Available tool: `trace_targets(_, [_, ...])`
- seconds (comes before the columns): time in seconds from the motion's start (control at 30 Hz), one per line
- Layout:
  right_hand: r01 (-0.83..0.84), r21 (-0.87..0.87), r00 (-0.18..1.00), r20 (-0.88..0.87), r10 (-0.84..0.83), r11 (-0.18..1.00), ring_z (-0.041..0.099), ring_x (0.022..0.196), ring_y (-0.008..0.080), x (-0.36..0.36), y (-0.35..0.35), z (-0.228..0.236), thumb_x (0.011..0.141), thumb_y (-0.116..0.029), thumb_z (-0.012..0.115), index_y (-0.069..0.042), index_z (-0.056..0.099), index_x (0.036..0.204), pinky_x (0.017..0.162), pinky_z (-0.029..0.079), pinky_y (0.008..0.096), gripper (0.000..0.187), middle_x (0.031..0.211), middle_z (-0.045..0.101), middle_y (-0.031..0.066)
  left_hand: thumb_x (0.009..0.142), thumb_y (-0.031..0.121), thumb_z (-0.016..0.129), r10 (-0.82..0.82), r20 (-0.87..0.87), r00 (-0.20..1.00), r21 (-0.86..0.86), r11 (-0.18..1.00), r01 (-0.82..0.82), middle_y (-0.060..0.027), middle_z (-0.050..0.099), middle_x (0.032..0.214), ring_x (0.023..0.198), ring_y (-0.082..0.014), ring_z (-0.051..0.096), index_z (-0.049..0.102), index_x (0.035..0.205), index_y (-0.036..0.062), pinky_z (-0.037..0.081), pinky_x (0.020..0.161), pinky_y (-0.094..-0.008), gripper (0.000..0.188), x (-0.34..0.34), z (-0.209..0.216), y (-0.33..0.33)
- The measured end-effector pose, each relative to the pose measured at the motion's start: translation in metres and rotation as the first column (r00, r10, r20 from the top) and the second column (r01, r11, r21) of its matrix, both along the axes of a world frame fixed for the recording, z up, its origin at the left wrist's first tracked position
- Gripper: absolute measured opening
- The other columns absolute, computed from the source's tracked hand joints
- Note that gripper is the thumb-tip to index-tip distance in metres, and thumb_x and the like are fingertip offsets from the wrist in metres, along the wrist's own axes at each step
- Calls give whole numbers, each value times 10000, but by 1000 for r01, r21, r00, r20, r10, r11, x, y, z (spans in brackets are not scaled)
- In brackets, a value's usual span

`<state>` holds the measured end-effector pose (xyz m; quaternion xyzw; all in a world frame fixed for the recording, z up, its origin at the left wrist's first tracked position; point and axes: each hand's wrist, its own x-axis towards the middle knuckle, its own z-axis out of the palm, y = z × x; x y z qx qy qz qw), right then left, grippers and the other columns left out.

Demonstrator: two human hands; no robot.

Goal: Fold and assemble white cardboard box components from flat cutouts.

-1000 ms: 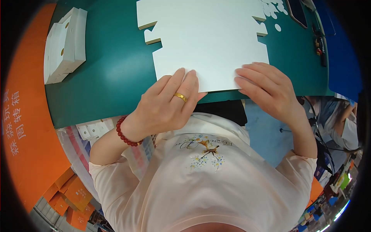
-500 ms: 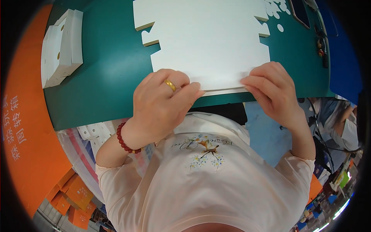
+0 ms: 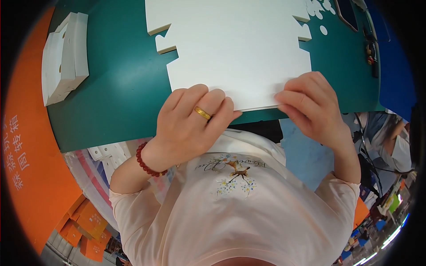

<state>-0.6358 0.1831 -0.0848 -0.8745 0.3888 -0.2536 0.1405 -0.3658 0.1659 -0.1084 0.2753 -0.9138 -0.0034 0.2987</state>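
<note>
A stack of white die-cut cardboard sheets (image 3: 235, 48) lies on the green table, with notches cut into its left and right sides. At its near edge, my left hand (image 3: 193, 117), with a gold ring and a red bead bracelet, pinches the top sheet's left part between thumb and fingers. My right hand (image 3: 310, 104) grips the same edge farther right, thumb below and fingers curled on top. Between the two hands the near edge shows as a thin line. How many layers each hand holds is hidden by the fingers.
Folded white boxes (image 3: 66, 57) stand at the table's left. Several small white cut-out discs (image 3: 320, 9) and a phone (image 3: 346, 14) lie at the far right. A large orange crate (image 3: 26, 146) borders the left side; the green table (image 3: 115, 97) ends just before my body.
The near edge's folded-up strip now looks flatter, and the gap beneath it has narrowed. My left hand has shifted slightly right and nearer, its fingers more upright. My right hand has barely moved.
</note>
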Motion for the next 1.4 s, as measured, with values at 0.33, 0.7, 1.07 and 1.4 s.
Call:
trace_targets(0.33, [47, -36, 997, -61, -49, 998, 556, 760, 224, 12, -7, 9, 709, -63, 780, -61, 668, 911, 633, 436, 338, 231, 867, 613, 57, 792, 179, 737, 36, -3, 999, 179, 983, -35, -24, 592, 827, 729, -185, 586, 640, 858, 82, 440, 545, -282, 152, -10, 17, -12])
trace_targets(0.7, [111, 474, 990, 20, -136, 874, 532, 702, 216, 13, -26, 17, 880, -83, 679, -22, 600, 871, 649, 404, 303, 100, 783, 567, 65, 879, 141, 692, 25, 105, 994, 467, 881, -72, -45, 594, 769, 653, -231, 558, 604, 821, 62, 434, 561, -336, 132, -9, 19, -27])
trace_targets(1.07, [281, -8, 947, -162, -278, 960, 491, 690, 230, 22, -15, -7, 887, -127, 672, -71, 569, 940, 664, 363, 344, 129, 784, 535, 59, 853, 296, 715, 141, 170, 975, 205, 963, -175, 20, 557, 782, 653, -150, 519, 584, 859, 142, 407, 528, -297, 202, -12, 1, -25])
trace_targets(1.4, [291, -189, 913, -240, -331, 938, 517, 762, 240, 12, -16, -15, 889, -64, 635, -86, 564, 1106, 688, 373, 349, 229, 882, 553, 61, 915, 49, 580, 240, 203, 949, 181, 943, -278, -162, 373, 1520, 1406, -433, 306, 496, 1412, 137, 318, 1093, -537, 511, -9, -1, -29])
